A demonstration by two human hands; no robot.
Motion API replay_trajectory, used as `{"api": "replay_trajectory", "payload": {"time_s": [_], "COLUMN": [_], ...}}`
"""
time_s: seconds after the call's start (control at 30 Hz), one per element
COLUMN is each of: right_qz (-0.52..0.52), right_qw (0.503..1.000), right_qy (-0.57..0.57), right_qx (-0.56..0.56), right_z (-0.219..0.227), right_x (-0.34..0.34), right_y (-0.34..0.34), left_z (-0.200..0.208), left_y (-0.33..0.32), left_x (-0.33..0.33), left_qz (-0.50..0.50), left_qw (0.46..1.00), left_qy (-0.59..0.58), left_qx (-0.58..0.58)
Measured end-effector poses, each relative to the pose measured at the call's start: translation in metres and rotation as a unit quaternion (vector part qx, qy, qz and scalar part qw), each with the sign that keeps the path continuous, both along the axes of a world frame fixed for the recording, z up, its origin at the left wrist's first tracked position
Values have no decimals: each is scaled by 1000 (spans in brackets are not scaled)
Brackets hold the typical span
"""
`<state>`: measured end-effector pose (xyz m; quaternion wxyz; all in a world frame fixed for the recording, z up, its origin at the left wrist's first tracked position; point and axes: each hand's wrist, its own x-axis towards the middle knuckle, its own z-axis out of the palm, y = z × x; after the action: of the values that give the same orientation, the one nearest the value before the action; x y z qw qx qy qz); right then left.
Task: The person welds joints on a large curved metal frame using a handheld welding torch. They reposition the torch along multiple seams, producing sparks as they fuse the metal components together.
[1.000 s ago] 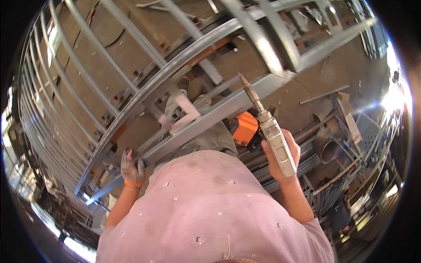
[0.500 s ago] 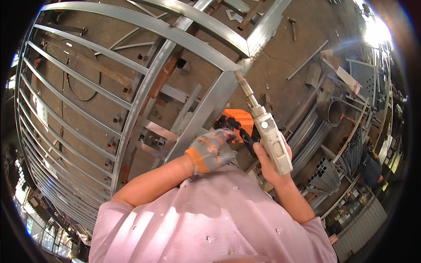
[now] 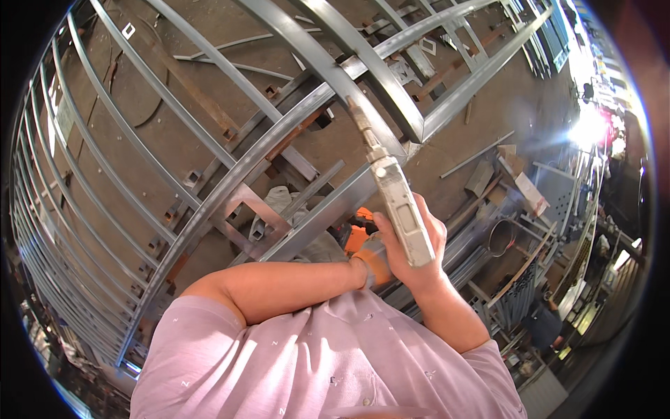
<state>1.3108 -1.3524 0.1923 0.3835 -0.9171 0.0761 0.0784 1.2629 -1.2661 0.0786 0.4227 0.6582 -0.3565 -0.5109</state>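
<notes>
A long, dirty-white welding gun (image 3: 395, 199) with a slim copper-coloured nozzle rests in my right hand (image 3: 426, 271), which is bare and closed around its rear body. The nozzle points up and to the left, overlapping the silver square-tube frame (image 3: 322, 213) near one of its corners; whether it touches the metal I cannot tell. My left hand (image 3: 377, 264), in a grey and orange glove, reaches across my body to just beneath the right hand. Its fingers are hidden behind the gun and the right hand. An orange object (image 3: 357, 236) shows partly, low beside the frame.
Curved silver bars (image 3: 150, 84) of the frame spread over the left side. Long metal tubes (image 3: 457, 241) and a round metal ring (image 3: 501, 237) lie at the right. Farther right is another person (image 3: 543, 325). Scrap pieces and a loose bar (image 3: 478, 155) lie on the floor.
My gloved left hand has moved right, in under my right hand. The gun has shifted left in view, its nozzle now over the tube. The whole view has turned, showing more frame.
</notes>
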Motion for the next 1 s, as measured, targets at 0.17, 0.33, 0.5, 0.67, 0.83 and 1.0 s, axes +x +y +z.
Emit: {"api": "replay_trajectory", "payload": {"time_s": [0.17, 0.33, 0.5, 0.67, 0.83, 1.0], "right_qz": [126, 150, 122, 124, 110, 80], "right_qw": [989, 986, 985, 984, 986, 989], "right_qy": [4, 42, 102, 120, 128, 122], "right_qx": [-79, -56, 66, 38, 4, 2], "right_z": [-21, -32, -39, -39, -39, -39], "right_x": [21, 37, 47, 46, 43, 40], "right_y": [0, -4, -11, -14, -10, -3], "left_z": [-22, -76, -104, -100, -94, -84], "left_y": [-8, -22, -26, -23, -13, -15], "left_x": [-4, -31, -41, -36, -32, -18], "left_qz": [0, 299, 333, 313, 308, 281], "left_qw": [996, 867, 795, 778, 709, 765], "left_qy": [56, 354, 380, 404, 488, 475], "left_qx": [64, -181, -337, -366, -405, -332]}}
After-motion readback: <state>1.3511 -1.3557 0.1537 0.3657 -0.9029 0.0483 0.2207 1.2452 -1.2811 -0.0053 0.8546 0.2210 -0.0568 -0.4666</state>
